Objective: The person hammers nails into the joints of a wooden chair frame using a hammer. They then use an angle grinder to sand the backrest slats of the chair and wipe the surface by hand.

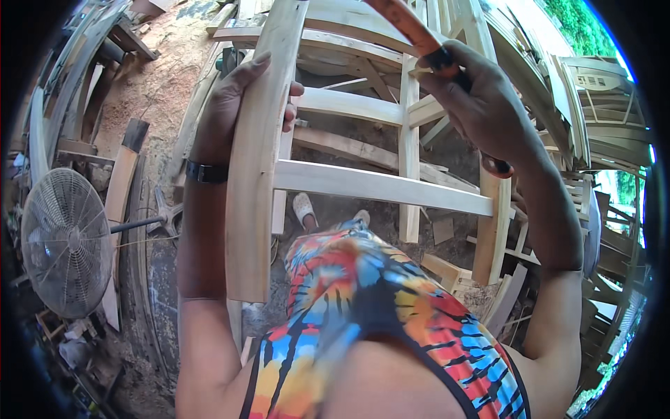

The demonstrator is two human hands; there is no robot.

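My left hand is wrapped round a broad, pale wooden leg of an unfinished wooden frame, the thumb on its near side and fingertips showing past its right edge. A crosspiece joins this leg to another leg on the right. Raised over the frame's right side, my right hand is closed on a tool with an orange and black handle. The tool's far end runs out of the picture at the top, so its kind cannot be made out. Its orange butt shows below my hand.
A round pedestal fan lies at the left, its pole pointing right. Long boards lie beyond it. Stacked timber and wooden parts crowd the right side. Sawdust covers the ground at upper left. Offcuts lie near the right leg.
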